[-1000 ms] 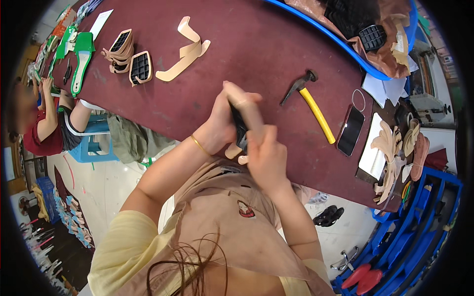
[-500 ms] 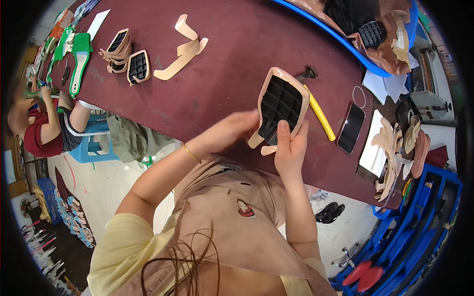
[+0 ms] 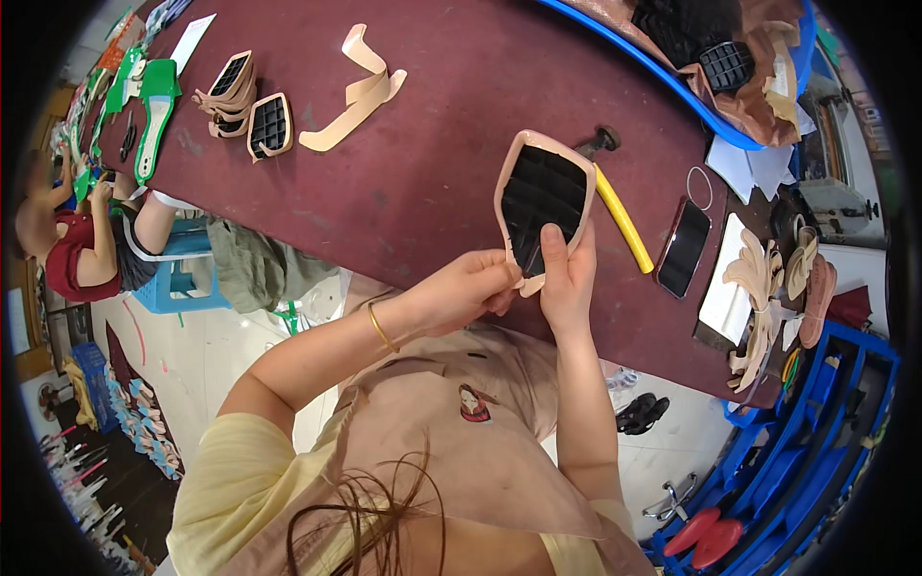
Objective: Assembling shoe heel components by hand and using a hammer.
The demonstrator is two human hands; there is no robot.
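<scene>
My right hand grips a black, grid-backed shoe sole piece by its lower right side, thumb over the grid. A beige strip runs around the sole piece's edge as a glossy rim. At the narrow lower end, my left hand is closed, fingertips pinching the strip against the edge; the exact pinch is partly hidden. A hammer with a yellow handle lies on the table just right of the piece.
On the dark red table lie loose beige strips, rimmed sole pieces and a phone. A blue-rimmed tub stands far right, a blue rack lower right. Another person sits at left.
My left hand has come in to the sole piece's narrow end and closed there. The strip ends that hung loose now meet at that end. The piece has tilted slightly.
</scene>
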